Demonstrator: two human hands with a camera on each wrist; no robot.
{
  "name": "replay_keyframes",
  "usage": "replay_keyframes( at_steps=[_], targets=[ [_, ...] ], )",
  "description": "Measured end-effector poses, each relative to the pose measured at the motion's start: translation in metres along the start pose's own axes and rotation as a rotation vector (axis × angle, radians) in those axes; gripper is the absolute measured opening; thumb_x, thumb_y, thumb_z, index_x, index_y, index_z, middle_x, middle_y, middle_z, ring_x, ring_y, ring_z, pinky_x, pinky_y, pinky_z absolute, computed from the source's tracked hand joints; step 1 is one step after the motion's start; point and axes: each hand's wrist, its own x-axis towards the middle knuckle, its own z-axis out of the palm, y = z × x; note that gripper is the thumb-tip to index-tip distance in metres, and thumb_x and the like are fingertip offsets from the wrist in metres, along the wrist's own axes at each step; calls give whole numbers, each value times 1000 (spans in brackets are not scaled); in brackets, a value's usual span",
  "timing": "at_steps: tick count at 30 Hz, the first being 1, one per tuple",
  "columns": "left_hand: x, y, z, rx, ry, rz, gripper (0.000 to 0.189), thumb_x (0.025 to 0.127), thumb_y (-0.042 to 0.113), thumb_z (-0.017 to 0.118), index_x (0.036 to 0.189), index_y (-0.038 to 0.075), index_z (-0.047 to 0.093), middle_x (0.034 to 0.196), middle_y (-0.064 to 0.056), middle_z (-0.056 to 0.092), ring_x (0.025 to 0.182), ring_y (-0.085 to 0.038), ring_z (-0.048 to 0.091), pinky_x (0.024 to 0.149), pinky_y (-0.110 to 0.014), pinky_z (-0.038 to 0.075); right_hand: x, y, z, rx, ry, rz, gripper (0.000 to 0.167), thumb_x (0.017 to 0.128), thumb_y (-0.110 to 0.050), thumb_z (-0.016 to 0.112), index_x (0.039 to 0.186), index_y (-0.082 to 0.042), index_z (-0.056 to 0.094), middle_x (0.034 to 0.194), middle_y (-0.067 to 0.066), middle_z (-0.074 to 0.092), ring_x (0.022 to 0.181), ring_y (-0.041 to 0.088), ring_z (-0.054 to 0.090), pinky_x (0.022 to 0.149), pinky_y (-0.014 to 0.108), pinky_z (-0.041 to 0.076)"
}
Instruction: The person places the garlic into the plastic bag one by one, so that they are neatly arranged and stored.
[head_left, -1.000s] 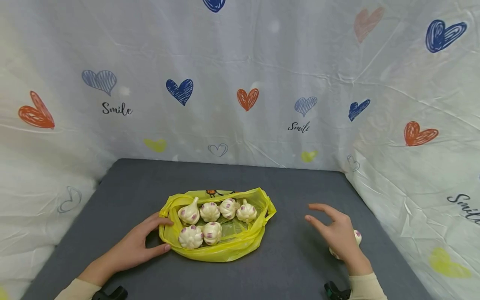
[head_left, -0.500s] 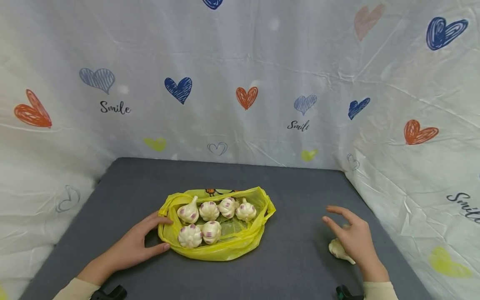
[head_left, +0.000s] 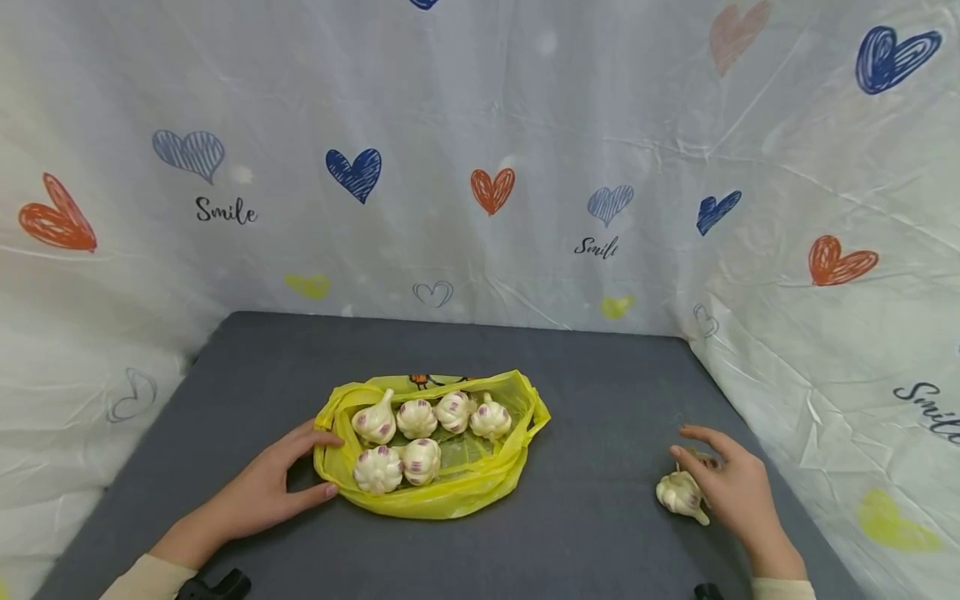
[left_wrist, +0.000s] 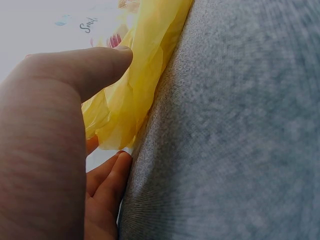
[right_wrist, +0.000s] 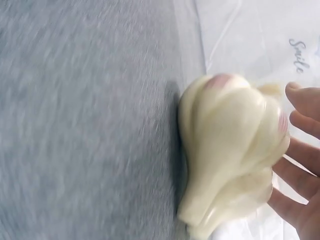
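Note:
A yellow plastic bag (head_left: 480,492) lies with its mouth spread wide, several garlic bulbs (head_left: 378,469) inside it. My left hand (head_left: 258,487) holds the bag's left end, index fingertip over the rim and thumb against the outer side. In the left wrist view the thumb (left_wrist: 107,62) touches the plastic (left_wrist: 145,65), while the other fingers are partly hidden. Off to the right, my right hand (head_left: 738,492) hovers above a loose garlic bulb (head_left: 681,493), fingers spread and holding nothing. More garlic shows behind that hand, mostly covered. Close up, the loose bulb (right_wrist: 230,120) rests on the tabletop beside my fingers.
Dark grey cloth covers the table (head_left: 570,533). A white curtain (head_left: 525,108) printed with hearts and "Smile" hangs behind it and along both sides. Bare tabletop lies between the bag and the loose garlic.
My right hand has moved right and toward me, from beside the loose garlic to over it, uncovering the nearer bulb. My left hand stays at the bag.

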Motion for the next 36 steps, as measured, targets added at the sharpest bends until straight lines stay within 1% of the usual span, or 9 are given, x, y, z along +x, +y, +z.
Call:
replay_keyframes(
  at_steps=[2, 4, 11, 14, 17, 20, 27, 30, 36],
  targets=[
    [1, 0, -1, 3, -1, 3, 51, 97, 44, 85, 143, 38, 62, 160, -3, 54, 147, -39, 52, 105, -65, 53, -1, 4, -2, -27, 25, -14, 35, 101, -29, 84, 131, -12, 78, 138, 16, 72, 110, 35, 73, 73, 14, 50],
    [1, 0, -1, 3, -1, 2, 51, 97, 44, 85, 143, 39, 62, 160, -3, 54, 147, -38, 52, 106, -66, 52, -2, 8, -4, -35, 31, -12, 35, 101, -29, 84, 131, -12, 78, 140, 15, 71, 118, 41, 68, 78, 14, 49],
    [0, -2, -1, 1, -3, -19, 52, 97, 47, 84, 144, 39, 62, 159, -2, 54, 146, -37, 52, 105, -67, 52, -7, 23, -7, -19, -22, 41, 43, 103, -34, 81, 135, -6, 74, 145, 21, 67, 127, 50, 62, 93, 61, 54],
    [0, -2, -1, -2, -4, -21, 52, 97, 47, 84, 144, 39, 62, 160, -3, 53, 147, -38, 51, 106, -68, 52, -10, 30, -6, -31, -23, 54, 43, 102, -35, 81, 134, -7, 75, 143, 22, 68, 123, 40, 65, 94, 41, 55],
    [0, 0, -1, -1, -5, -14, 52, 98, 45, 85, 144, 38, 62, 159, -2, 54, 146, -37, 52, 105, -65, 53, -11, 37, -5, -36, -10, 48, 41, 101, -35, 83, 131, -8, 77, 138, 21, 71, 115, 3, 63, 86, 15, 50],
    [1, -1, -1, 4, -6, -6, 52, 98, 44, 85, 144, 38, 62, 157, -1, 56, 144, -34, 54, 104, -59, 56, -13, 41, -3, -36, -5, 48, 39, 99, -35, 86, 128, -11, 79, 133, 18, 74, 107, -11, 57, 83, 10, 49],
    [1, -5, 0, 12, 3, -20, 53, 97, 47, 85, 144, 41, 61, 156, 4, 55, 144, -29, 53, 104, -55, 57, -12, 39, -5, -50, -78, 104, 47, 97, -37, 87, 132, -8, 76, 128, 23, 75, 100, 34, 77, 74, 22, 56],
    [1, -3, 0, 12, 2, -14, 53, 97, 46, 85, 144, 40, 61, 156, 2, 56, 143, -32, 54, 103, -58, 56, -12, 39, -4, -48, -99, 111, 48, 97, -36, 87, 134, -7, 75, 128, 23, 75, 102, 31, 77, 75, 21, 57],
    [1, -2, 0, 12, 0, -9, 52, 97, 45, 85, 144, 39, 62, 157, 0, 56, 144, -35, 54, 104, -59, 56, -12, 42, -5, -54, -100, 88, 45, 96, -32, 88, 133, -9, 76, 125, 20, 76, 98, 6, 69, 74, 20, 57]
  ],
)
